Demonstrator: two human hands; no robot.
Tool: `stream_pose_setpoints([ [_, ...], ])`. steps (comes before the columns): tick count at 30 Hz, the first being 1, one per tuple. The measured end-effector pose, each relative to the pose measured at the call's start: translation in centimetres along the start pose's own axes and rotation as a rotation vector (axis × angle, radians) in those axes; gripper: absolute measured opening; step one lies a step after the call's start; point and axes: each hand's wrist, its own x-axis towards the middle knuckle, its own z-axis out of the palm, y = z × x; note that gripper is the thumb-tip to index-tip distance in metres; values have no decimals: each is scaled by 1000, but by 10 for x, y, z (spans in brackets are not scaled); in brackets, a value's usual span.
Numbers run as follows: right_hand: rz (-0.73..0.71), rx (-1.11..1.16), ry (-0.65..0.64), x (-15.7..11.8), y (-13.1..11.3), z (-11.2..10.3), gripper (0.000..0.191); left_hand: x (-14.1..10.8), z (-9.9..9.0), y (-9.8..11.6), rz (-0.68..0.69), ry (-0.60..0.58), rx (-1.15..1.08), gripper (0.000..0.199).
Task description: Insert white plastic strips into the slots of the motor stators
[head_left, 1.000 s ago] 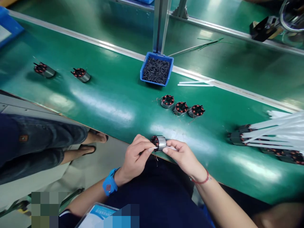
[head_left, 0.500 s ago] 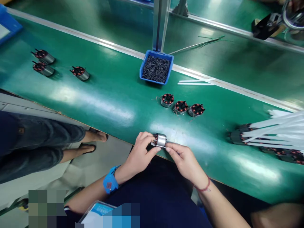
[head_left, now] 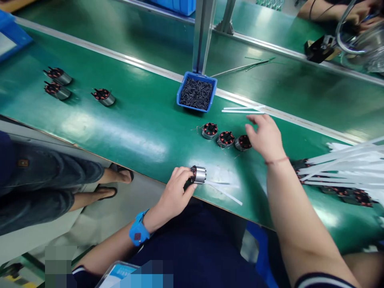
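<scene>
My left hand [head_left: 177, 192] grips a motor stator [head_left: 199, 175] at the front edge of the bench. The stator lies on its side, copper windings toward my fingers, and two white tubes [head_left: 228, 196] stick out of its right end. My right hand [head_left: 267, 136] is stretched over the bench, thumb and fingers apart, with nothing seen in it. Its fingertips are close to some loose white tubes [head_left: 241, 112]. Just left of that hand, three stators stand upright: one [head_left: 209, 131], a middle one [head_left: 225, 139] and one [head_left: 242, 143] partly behind the thumb.
A blue bin [head_left: 196, 92] of short black tubes stands by a metal post [head_left: 203, 40]. Three more stators [head_left: 103, 97] lie at the left. On the right, stators bear many long white tubes [head_left: 345, 166]. Another person's legs [head_left: 54, 176] are at left; a co-worker's hands [head_left: 357, 14] show behind.
My right hand has left the stator and moved forward and right toward the loose white tubes. The tubes in the held stator now show. My left hand keeps its grip.
</scene>
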Motion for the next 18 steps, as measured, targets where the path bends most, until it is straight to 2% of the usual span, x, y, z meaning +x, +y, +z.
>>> stream_pose_setpoints([
  [2,-21,-124,28,34,19,20,40,-3,-2,0,-16,-9,7,11],
  [4,-60,-187,-44,59,32,36,42,-6,-4,-1,-29,-3,1,7],
  [7,-51,-231,-210,78,38,47,31,-10,-7,-5,-27,3,-10,8],
  [9,-24,-239,-308,81,36,44,21,-10,-8,-7,-16,-22,-16,10],
  [11,2,-192,-365,75,32,34,14,-9,-9,-8,-7,-46,-19,10],
  [13,35,-48,-349,60,24,16,12,-8,-10,-8,-4,-48,-19,10],
  [16,63,306,-289,15,1,-17,20,-9,-9,-8,-3,-28,-12,9],
  [18,-7,463,-379,-25,-18,-35,22,-11,-7,-9,-5,-12,-2,9],
])
